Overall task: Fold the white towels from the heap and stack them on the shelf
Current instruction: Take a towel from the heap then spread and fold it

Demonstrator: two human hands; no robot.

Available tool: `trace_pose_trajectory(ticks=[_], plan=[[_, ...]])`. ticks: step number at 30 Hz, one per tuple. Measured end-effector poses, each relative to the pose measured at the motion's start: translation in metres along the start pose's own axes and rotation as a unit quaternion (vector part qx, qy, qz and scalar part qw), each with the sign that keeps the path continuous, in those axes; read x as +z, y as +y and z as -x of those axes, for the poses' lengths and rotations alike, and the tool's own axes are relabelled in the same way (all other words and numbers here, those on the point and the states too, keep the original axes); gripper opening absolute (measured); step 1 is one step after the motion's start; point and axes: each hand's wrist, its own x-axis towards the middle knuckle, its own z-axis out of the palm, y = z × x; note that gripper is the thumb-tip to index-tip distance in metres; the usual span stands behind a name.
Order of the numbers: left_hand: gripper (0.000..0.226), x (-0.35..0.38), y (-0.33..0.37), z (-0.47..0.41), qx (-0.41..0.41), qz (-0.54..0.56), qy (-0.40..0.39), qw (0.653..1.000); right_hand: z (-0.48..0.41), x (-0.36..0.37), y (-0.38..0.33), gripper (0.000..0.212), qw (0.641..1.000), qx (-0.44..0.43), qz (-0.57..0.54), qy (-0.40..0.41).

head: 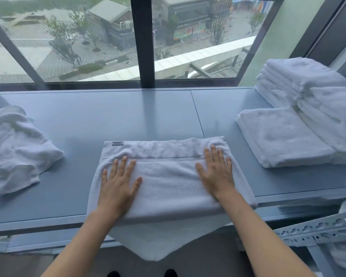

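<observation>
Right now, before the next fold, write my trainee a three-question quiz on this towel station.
1. True or false: the left hand and the right hand both lie flat, fingers straight, on the half-folded towel.
2. Where is the unfolded heap? A. at the left end of the shelf; B. on the floor; C. in a basket.
3. Fill in: a corner of the half-folded towel hangs down over the shelf's ____ edge.
Key: 1 true; 2 A; 3 near (the edge closest to the person).
</observation>
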Motion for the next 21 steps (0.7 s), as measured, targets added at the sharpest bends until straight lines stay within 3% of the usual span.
trace_pose_trajectory(ticks=[6, 11, 17, 21], plan=[[0.083, -0.009, -0.004, -0.051, -0.037, -0.013, -0.004, 0.999, -0.067, -0.005, -0.029, 0.064, 0.999, 0.02, -0.032, 0.038], [0.082, -0.013, -0.009, -0.079, -0.046, -0.012, -0.002, 0.999, -0.091, -0.014, -0.026, 0.073, 0.998, -0.024, -0.065, -0.006], [0.077, -0.014, -0.011, -0.09, -0.052, -0.009, -0.008, 0.999, -0.002, -0.014, -0.042, 0.069, 0.985, -0.165, -0.055, -0.012], [0.073, -0.012, -0.014, -0.089, -0.031, -0.009, -0.012, 0.999, 0.054, 0.004, -0.033, 0.068, 0.985, -0.162, 0.011, -0.056]])
